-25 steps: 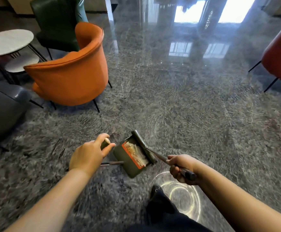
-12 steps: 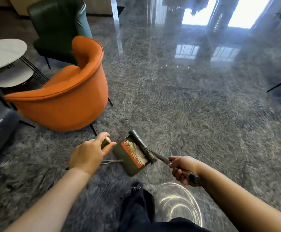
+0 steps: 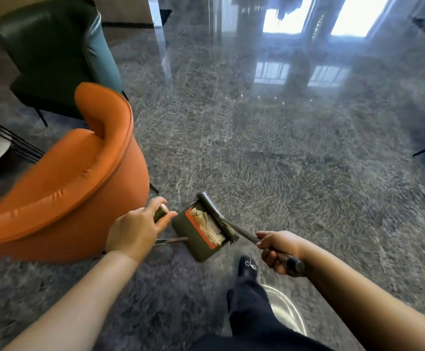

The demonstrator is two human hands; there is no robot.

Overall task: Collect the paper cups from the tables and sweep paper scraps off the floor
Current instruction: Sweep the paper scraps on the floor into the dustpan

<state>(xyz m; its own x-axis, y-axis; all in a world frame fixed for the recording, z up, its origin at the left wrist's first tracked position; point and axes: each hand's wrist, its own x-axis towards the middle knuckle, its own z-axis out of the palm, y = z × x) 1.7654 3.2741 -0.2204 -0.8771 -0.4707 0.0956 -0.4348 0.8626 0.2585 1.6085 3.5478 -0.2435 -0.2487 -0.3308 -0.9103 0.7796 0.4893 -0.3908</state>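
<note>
Head view: white paper scraps (image 3: 210, 221) sit in the dustpan (image 3: 196, 234), low at 6 o'clock, pinned by the broom head (image 3: 217, 217) so none spill. Left hand (image 3: 136, 230) curls round the dustpan handle; right hand (image 3: 278, 250) grips the broom stick. Orange chair (image 3: 74, 178) stands at 9 o'clock.
</note>
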